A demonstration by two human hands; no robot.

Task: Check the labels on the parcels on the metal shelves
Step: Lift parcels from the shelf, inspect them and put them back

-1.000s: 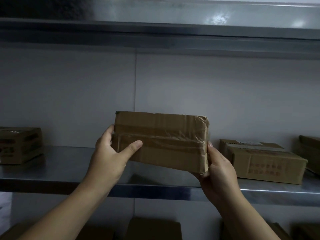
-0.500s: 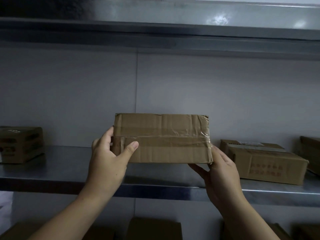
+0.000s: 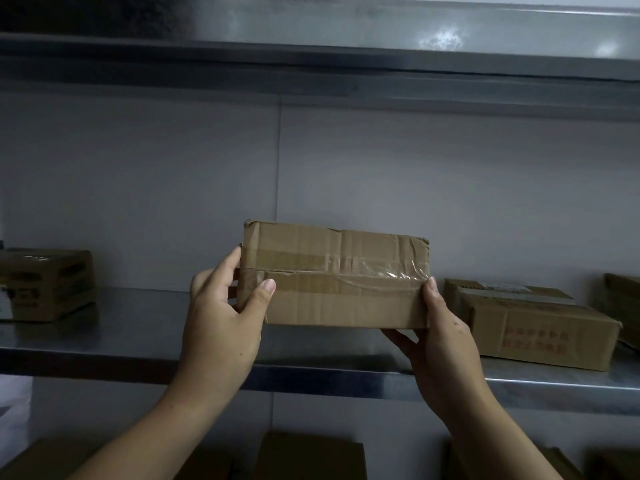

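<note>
A brown cardboard parcel with clear tape across its middle is held up in front of the middle metal shelf. My left hand grips its left end, thumb on the front face. My right hand holds the right end, thumb on the front edge and fingers underneath. The taped face is turned toward me and shows no label. Another parcel with faint red print lies on the shelf to the right, a pale label on its top. A printed parcel sits at the far left.
An upper metal shelf runs overhead. A grey wall closes the back of the shelving. A further box is cut off at the right edge. Several cardboard boxes sit on the level below.
The parcel went from tilted down to the right to level, then rose slightly with its taped face turned toward me. Both hands stayed on its ends.
</note>
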